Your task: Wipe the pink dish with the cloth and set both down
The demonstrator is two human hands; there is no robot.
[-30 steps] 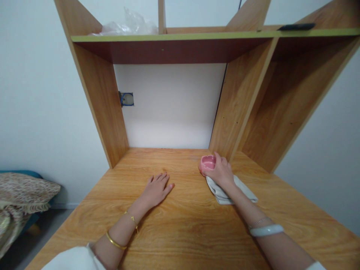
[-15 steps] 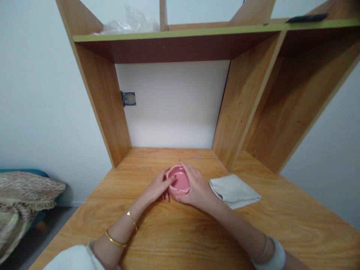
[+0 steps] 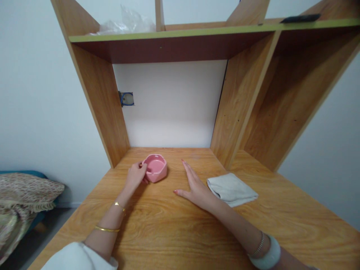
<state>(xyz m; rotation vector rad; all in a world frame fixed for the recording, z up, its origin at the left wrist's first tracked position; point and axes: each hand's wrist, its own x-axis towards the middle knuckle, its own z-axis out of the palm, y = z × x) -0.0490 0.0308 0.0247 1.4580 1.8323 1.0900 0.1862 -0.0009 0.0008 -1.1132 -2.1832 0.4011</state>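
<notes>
Head-camera view is showing a person working at a wooden counter (image 3: 180,232) set under a shelf unit. The left hand (image 3: 135,176) is curling its fingers around the near-left rim of a small pink bowl (image 3: 155,167), which is sitting upright on the counter toward the far left, just in front of the white back panel. The grip looks light, thumb and fingertips pinching the wall of the bowl rather than wrapping it. The right hand (image 3: 195,186) is lying open and flat on the counter, fingers stretched out and holding nothing; it is resting between the bowl and a folded grey cloth (image 3: 232,189), close beside the cloth's left edge, though whether it is touching it cannot be told.

Judging from this, the bowl is being positioned by the left hand alone. To do that well, the person would be wise to keep the bowl's base flat on the wood while sliding it, since a glazed bowl of this kind is probably slippery and could tip if pushed from the rim only. Pressing low on the wall, rather than at the lip, would be steadier. Up on the shelf (image 3: 168,35) a crumpled clear plastic bag (image 3: 126,23) is lying at the left and a dark flat object (image 3: 299,17) at the right.
</notes>
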